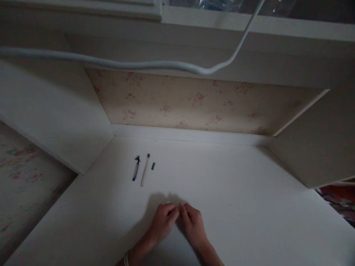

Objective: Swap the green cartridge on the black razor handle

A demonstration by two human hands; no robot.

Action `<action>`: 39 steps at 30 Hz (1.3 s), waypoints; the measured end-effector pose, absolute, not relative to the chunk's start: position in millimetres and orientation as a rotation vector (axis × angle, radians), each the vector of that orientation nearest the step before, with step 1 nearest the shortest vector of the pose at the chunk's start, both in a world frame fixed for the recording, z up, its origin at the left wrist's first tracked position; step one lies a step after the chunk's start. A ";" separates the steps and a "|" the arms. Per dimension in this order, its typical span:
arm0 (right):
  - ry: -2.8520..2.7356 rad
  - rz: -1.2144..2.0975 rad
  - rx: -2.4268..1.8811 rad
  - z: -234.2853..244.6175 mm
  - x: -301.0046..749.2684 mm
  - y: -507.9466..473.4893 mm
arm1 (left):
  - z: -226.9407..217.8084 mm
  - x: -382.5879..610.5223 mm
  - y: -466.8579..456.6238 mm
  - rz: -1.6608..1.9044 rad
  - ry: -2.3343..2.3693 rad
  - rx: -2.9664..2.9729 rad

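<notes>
My left hand (164, 221) and my right hand (192, 222) meet low in the middle of the view, just over the white tabletop (238, 207). Both are closed, thumbs and fingers pinched together with the fingertips almost touching. Whatever lies between them is too small or hidden to make out. Beyond my left hand, a black and clear razor (135, 169) lies beside a white toothbrush (145, 171) with a dark head. To the right of the toothbrush rests a small dark green rectangular piece (153, 166).
White side panels, the left one (55, 111) and the right one (313, 144), enclose the tabletop. Flowered wallpaper (180, 103) covers the back. A white cable (155, 65) hangs across the upper view below a shelf (210, 20). Reddish items (340, 197) show beyond the right edge.
</notes>
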State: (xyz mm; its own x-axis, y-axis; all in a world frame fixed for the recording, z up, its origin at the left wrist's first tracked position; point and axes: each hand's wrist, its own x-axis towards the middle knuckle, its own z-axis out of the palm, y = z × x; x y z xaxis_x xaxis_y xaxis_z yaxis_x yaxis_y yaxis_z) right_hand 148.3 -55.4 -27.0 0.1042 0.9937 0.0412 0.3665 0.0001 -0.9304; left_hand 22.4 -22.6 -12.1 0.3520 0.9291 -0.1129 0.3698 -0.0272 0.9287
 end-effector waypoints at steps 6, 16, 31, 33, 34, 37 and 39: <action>-1.396 0.924 -1.523 -24.4 148.3 -55.9 | -1.2 21.0 -22.5 0.662 1.304 1.516; -1.304 0.931 -1.550 -26.8 149.8 -58.6 | 32.6 -75.6 55.9 0.697 1.965 1.790; -1.366 0.927 -1.560 -24.1 148.6 -58.9 | 18.0 -105.5 110.1 0.127 2.214 1.969; -1.366 0.925 -1.565 -24.3 148.7 -59.2 | 15.7 -104.9 109.3 0.120 2.211 1.995; -1.367 0.920 -1.566 -24.6 148.7 -59.1 | 14.7 -104.7 108.9 0.119 2.209 2.007; -1.382 0.894 -1.558 -25.6 148.3 -58.2 | 12.8 -104.9 108.7 0.124 2.202 2.030; -1.405 0.872 -1.545 -25.6 147.8 -57.5 | 13.0 -105.2 109.2 0.138 2.199 2.035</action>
State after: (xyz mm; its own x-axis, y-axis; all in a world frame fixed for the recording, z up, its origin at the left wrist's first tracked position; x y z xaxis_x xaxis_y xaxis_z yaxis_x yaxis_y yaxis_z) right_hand 147.8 -57.5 -25.6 0.1254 0.9910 0.0470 0.3972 -0.0067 -0.9177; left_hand -105.2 109.2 13.0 -0.0738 0.9964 -0.0421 0.9833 0.0798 0.1634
